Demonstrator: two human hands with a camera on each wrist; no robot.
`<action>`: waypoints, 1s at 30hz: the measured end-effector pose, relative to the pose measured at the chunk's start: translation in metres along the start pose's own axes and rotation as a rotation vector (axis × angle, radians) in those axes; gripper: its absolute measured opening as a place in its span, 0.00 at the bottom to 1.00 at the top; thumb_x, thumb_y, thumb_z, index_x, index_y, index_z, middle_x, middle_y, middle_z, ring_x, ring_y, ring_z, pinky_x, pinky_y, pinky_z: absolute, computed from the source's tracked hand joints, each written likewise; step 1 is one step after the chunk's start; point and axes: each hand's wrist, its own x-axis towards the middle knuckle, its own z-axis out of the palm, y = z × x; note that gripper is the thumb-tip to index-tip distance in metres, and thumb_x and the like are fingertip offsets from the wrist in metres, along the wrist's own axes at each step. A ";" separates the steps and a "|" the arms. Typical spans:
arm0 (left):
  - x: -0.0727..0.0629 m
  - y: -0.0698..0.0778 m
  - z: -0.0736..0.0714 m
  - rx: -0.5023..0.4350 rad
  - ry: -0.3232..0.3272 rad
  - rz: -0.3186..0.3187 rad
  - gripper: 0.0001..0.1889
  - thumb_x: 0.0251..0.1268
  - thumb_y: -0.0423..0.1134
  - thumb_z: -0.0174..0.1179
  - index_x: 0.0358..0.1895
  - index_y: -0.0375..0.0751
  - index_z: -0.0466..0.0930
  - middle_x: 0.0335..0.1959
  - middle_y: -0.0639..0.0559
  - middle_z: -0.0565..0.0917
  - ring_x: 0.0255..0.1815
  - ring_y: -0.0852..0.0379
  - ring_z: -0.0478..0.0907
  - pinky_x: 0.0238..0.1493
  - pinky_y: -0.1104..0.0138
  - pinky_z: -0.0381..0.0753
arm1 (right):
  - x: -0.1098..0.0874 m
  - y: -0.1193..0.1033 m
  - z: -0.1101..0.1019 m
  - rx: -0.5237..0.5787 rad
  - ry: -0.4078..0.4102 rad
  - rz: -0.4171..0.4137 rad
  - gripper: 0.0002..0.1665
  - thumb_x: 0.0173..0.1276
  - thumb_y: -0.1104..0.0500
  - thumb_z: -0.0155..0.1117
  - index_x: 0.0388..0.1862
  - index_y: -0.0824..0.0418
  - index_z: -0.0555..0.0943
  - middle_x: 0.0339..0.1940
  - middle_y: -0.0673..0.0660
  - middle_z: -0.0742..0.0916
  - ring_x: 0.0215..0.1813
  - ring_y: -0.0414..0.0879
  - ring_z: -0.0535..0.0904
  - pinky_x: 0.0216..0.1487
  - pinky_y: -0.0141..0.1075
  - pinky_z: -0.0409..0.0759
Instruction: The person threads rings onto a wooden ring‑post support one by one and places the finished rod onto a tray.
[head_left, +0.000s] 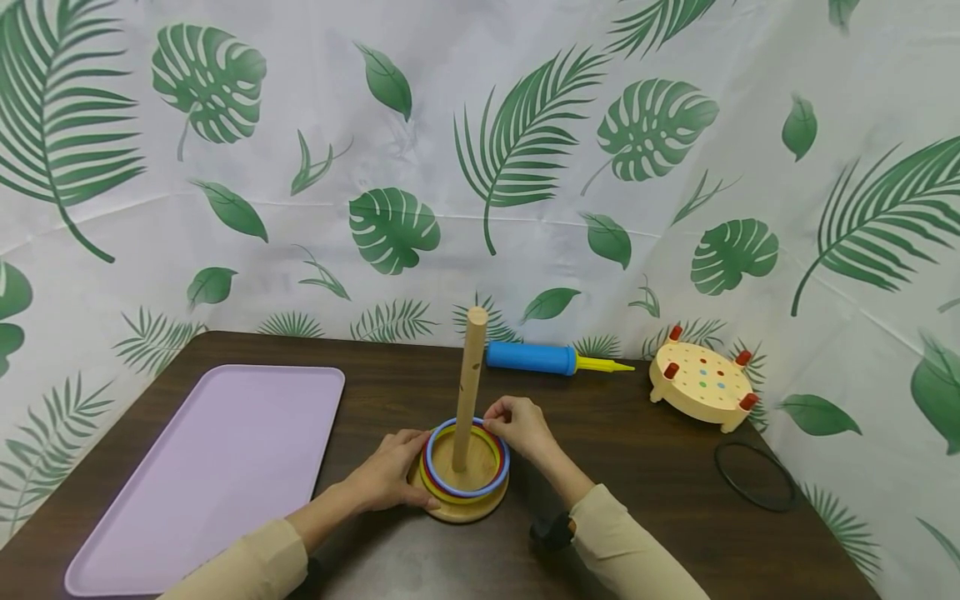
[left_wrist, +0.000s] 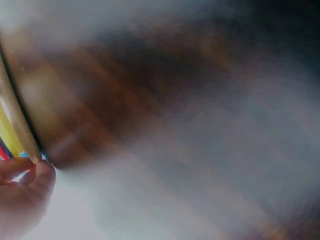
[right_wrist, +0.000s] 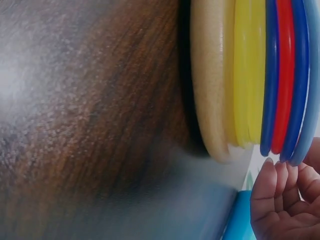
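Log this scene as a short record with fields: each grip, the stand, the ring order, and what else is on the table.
Left grip: holds the edge of the wooden base
Right grip: pinches the light blue ring
Stand: upright post on that base, rings around it
Ring order, bottom up: yellow, dark blue, red, dark blue, light blue
Left of stand: lilac tray
Behind: blue-and-yellow pump
Far right: cream disc with red-tipped pegs, black hoop
Surface: dark wood-grain table
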 end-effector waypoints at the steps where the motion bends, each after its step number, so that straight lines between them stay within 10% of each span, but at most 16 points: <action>1: 0.000 0.000 0.000 -0.002 -0.001 0.000 0.49 0.38 0.49 0.76 0.65 0.28 0.65 0.59 0.35 0.71 0.58 0.38 0.66 0.57 0.45 0.67 | 0.000 0.000 0.000 0.001 0.001 0.000 0.04 0.57 0.64 0.69 0.27 0.62 0.82 0.21 0.49 0.81 0.25 0.38 0.72 0.27 0.29 0.72; 30: 0.000 -0.002 0.000 0.010 0.005 0.007 0.50 0.37 0.51 0.77 0.65 0.30 0.65 0.58 0.35 0.72 0.57 0.38 0.66 0.57 0.45 0.67 | -0.011 0.041 -0.040 0.184 0.110 0.141 0.06 0.64 0.63 0.63 0.36 0.67 0.81 0.26 0.55 0.81 0.25 0.42 0.76 0.31 0.35 0.82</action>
